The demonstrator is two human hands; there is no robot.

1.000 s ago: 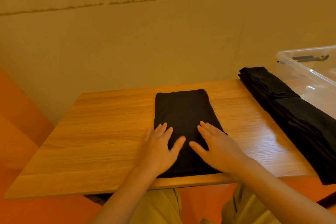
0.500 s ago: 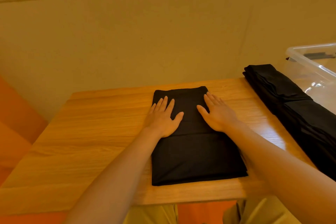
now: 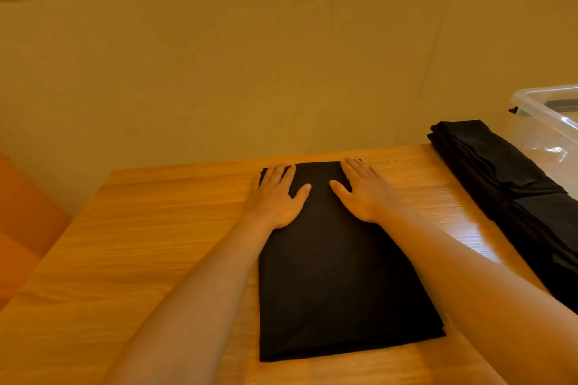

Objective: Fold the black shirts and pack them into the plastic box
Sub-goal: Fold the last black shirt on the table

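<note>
A black shirt [image 3: 334, 284], folded into a long rectangle, lies flat in the middle of the wooden table [image 3: 150, 259]. My left hand [image 3: 278, 194] presses flat on its far left corner, fingers straight. At the far right corner my right hand [image 3: 362, 191] rests flat in the same way. Both hands reach the shirt's far edge. A stack of black shirts [image 3: 513, 197] lies along the table's right edge. Beyond it stands the clear plastic box [image 3: 544, 122], partly cut off by the frame.
A plain beige wall [image 3: 281, 56] rises directly behind the table's far edge. An orange surface [image 3: 22, 222] shows at the left, below table level. Bare wood stretches left of the folded shirt.
Both hands have slid away from me along the shirt, from its near part to its far edge, staying flat. The view has shifted closer over the table.
</note>
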